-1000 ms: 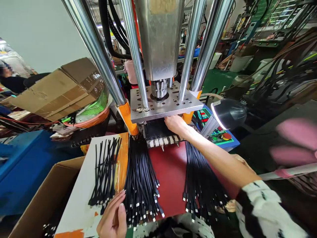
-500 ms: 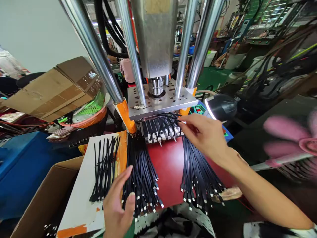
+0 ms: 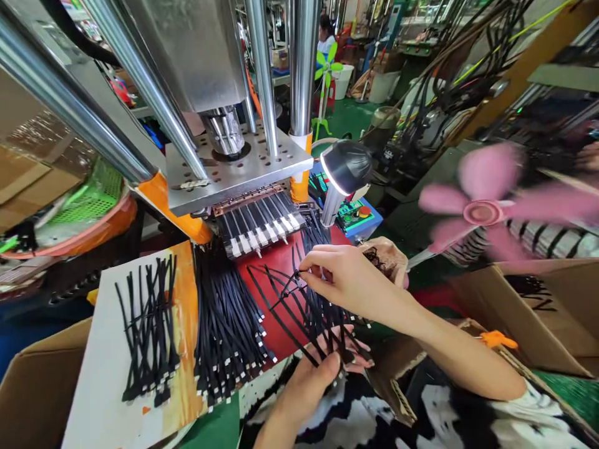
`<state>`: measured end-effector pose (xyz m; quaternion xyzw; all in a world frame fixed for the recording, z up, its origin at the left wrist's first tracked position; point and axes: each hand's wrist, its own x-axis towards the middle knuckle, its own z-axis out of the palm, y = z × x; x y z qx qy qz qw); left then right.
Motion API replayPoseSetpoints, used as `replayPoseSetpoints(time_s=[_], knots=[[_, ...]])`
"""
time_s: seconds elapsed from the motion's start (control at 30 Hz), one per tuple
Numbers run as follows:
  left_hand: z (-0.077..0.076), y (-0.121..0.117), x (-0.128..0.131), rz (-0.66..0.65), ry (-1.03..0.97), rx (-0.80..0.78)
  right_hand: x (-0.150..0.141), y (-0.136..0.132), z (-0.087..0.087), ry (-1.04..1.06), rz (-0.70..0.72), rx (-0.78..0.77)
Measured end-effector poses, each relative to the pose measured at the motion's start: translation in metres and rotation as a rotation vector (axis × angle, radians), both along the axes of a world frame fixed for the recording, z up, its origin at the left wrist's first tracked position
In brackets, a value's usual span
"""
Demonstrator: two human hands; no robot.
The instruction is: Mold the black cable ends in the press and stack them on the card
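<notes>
My left hand (image 3: 318, 368), low in front of my body, is closed around the lower ends of a bunch of short black cables (image 3: 299, 312). These cables fan upward from it. My right hand (image 3: 337, 274) pinches a thin black strip (image 3: 286, 293) that crosses the cables near their upper ends. Behind them is the metal mould block (image 3: 262, 227), with black cables lying in its slots and white connector ends along its front edge. One pile of black cables (image 3: 224, 324) lies left of the red surface (image 3: 262, 280); another pile (image 3: 314, 234) lies right, partly hidden by my hands.
The press plate (image 3: 243, 168) and its steel posts (image 3: 262, 81) stand over the mould. More cables (image 3: 150, 330) lie on a white board (image 3: 98, 349) at left. At right are a lit lamp (image 3: 344, 168), a control box (image 3: 360, 218), a spinning pink fan (image 3: 484, 212) and cardboard boxes (image 3: 538, 324).
My right hand has come away from the mould toward me. My left hand has moved right and closed on the cable bunch. The view has turned right, and the mould's slots now show uncovered.
</notes>
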<state>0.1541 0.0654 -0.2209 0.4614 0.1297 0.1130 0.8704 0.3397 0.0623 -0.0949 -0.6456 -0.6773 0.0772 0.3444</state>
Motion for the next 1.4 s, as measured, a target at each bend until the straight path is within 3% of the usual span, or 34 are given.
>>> replayPoseSetpoints(time_s=[0.13, 0.2, 0.27, 0.37, 0.4, 0.47, 0.53, 0.6, 0.67, 0.77, 0.87, 0.93, 1.0, 1.07, 1.2, 1.3, 1.4], knots=[[-0.005, -0.005, 0.003, 0.124, 0.197, 0.059, 0.0, 0.001, -0.007, 0.02, 0.034, -0.021], [-0.005, -0.002, 0.0, 0.113, 0.257, 0.122, 0.01, 0.003, -0.009, 0.028, 0.001, 0.055], [-0.004, 0.002, -0.005, 0.025, 0.264, 0.163, 0.034, 0.001, -0.017, 0.063, -0.25, 0.266], [-0.002, 0.008, -0.015, -0.127, 0.247, 0.113, 0.09, -0.024, -0.048, 0.144, -0.854, 0.569], [-0.001, 0.01, -0.019, -0.169, 0.235, 0.081, 0.107, -0.04, -0.064, 0.171, -0.962, 0.527], [0.001, 0.013, -0.029, -0.228, 0.204, 0.04, 0.122, -0.082, -0.101, 0.234, -1.001, 0.216], [0.005, 0.016, -0.04, -0.278, 0.191, 0.039, 0.108, -0.125, -0.136, 0.41, -1.056, 0.013], [0.012, 0.02, -0.052, -0.344, 0.204, 0.055, 0.067, -0.154, -0.161, 0.757, -0.852, -0.152], [0.02, 0.027, -0.064, -0.454, 0.223, 0.103, 0.013, -0.162, -0.173, 1.117, -0.53, -0.361], [0.032, 0.041, -0.083, -0.684, 0.191, 0.299, -0.062, -0.129, -0.17, 1.562, -0.102, -0.441], [0.039, 0.056, -0.113, -0.764, 0.182, 0.46, -0.11, -0.069, -0.157, 1.814, 0.087, -0.561], [0.042, 0.061, -0.141, -0.654, 0.284, 0.451, -0.126, -0.028, -0.147, 1.808, 0.184, -0.683], [0.045, 0.061, -0.172, -0.432, 0.423, 0.398, -0.135, 0.013, -0.133, 1.697, 0.322, -0.796], [0.047, 0.06, -0.201, -0.138, 0.521, 0.35, -0.145, 0.057, -0.113, 1.543, 0.49, -0.847], [0.05, 0.075, -0.233, 0.475, 0.544, 0.285, -0.183, 0.154, -0.067, 1.258, 0.787, -0.753], [0.049, 0.096, -0.239, 0.864, 0.475, 0.21, -0.207, 0.208, -0.045, 1.022, 0.683, -0.657], [0.045, 0.101, -0.245, 1.057, 0.42, 0.113, -0.191, 0.218, -0.044, 0.84, 0.468, -0.587]])
